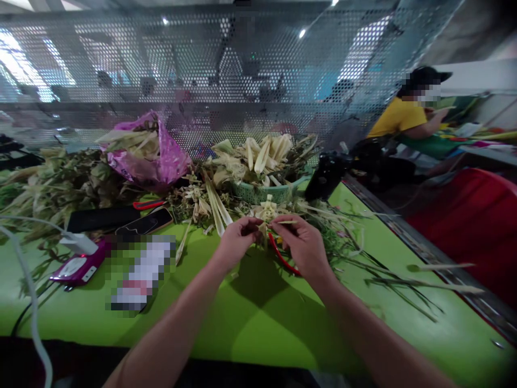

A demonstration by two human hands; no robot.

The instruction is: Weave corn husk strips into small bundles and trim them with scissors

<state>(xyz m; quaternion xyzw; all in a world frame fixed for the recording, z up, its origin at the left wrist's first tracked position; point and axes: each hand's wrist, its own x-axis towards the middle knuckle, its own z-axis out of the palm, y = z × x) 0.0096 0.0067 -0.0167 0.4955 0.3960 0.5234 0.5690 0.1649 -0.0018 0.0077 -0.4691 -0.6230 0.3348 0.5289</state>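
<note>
**Straw-yellow husk piece (pixel 268 212): low mass, fragile edges expected**

Position: the husk piece is located just beyond the fingertips, between the two hands, on the near side of the green basket (pixel 278 193) and above the lime-green table (pixel 258 328). Grip, right hand (pixel 305 245): a thin strip (pixel 288 222) is pinched between thumb and fingers. Grip, left hand (pixel 239 238): thumb and fingers are brought close together at the left edge of the piece; what is pinched there cannot be told.

Handling (judged): very little weight is expected. Dry, papery, bendable material is assumed, liable to split along the fibre if pulled hard; slipping is considered unlikely. Hold is best taken low, where the layers are gathered; the far tips are best left unpressed. A red-handled tool (pixel 281 257) is noted beside the right hand.
</note>
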